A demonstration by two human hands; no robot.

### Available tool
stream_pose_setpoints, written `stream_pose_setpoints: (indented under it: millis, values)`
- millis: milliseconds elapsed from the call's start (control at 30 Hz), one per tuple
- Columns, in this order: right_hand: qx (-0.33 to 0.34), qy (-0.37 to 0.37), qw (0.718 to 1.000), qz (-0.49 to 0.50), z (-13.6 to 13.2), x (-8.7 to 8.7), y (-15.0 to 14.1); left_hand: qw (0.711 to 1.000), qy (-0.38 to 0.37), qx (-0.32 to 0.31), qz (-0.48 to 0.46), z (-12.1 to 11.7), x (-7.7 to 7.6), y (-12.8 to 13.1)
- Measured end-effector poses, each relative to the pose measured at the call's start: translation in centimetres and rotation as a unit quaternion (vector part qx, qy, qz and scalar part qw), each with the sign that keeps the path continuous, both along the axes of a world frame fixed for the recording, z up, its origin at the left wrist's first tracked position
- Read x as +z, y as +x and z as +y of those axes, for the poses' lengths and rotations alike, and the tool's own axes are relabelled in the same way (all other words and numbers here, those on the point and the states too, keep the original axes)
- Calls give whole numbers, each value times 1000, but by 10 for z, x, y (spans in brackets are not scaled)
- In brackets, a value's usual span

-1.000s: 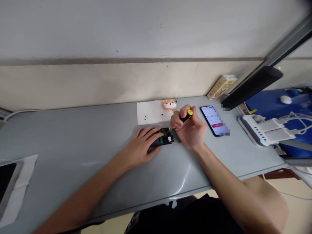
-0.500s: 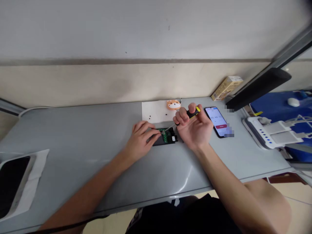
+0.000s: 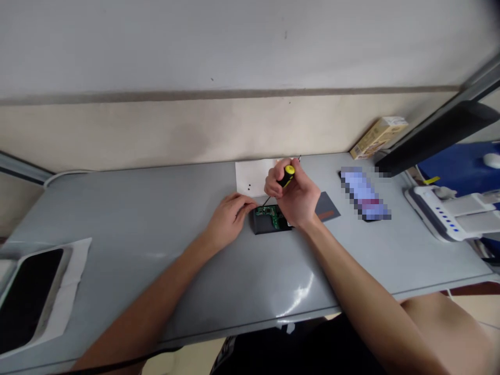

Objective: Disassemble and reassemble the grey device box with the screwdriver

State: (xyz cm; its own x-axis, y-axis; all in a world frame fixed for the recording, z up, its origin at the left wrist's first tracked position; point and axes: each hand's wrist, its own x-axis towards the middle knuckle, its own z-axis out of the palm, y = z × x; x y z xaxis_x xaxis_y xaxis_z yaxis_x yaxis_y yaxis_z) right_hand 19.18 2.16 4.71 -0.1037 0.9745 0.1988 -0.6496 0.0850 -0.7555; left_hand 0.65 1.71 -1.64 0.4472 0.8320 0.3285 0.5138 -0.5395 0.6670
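My right hand (image 3: pixel 299 195) is wrapped round the black and yellow handle of a screwdriver (image 3: pixel 287 176). Its thin shaft slants down and left to the upper left corner of a green circuit board (image 3: pixel 275 217). That board sits in a flat black case (image 3: pixel 262 226), partly covered by my right hand. My left hand (image 3: pixel 228 221) has its thumb and fingers pinched together at the case's upper left corner, close to the screwdriver tip. Whatever is between those fingertips is too small to make out.
White paper (image 3: pixel 244 174) with small dark bits lies behind the case. A dark grey panel (image 3: pixel 328 204) is right of my right hand. Farther right are a phone (image 3: pixel 363 195), a carton (image 3: pixel 378 137) and a power strip (image 3: pixel 441 219). At far left, a black-screened device (image 3: pixel 31 297) rests on paper.
My right hand has shifted left over the case, and the screwdriver stands steeper. It now hides most of the orange animal-face item. The grey panel has come into view; the camera has turned slightly.
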Motion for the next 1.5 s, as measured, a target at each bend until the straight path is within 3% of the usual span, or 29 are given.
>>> stream_pose_setpoints:
  millis: [267, 1500]
  values:
    - [-16, -39, 999, -18, -3, 2, 2, 1000, 7, -29, -3, 0, -2, -1]
    - [-16, -31, 999, -14, -5, 3, 4, 999, 22, -41, 19, 1, -3, -1]
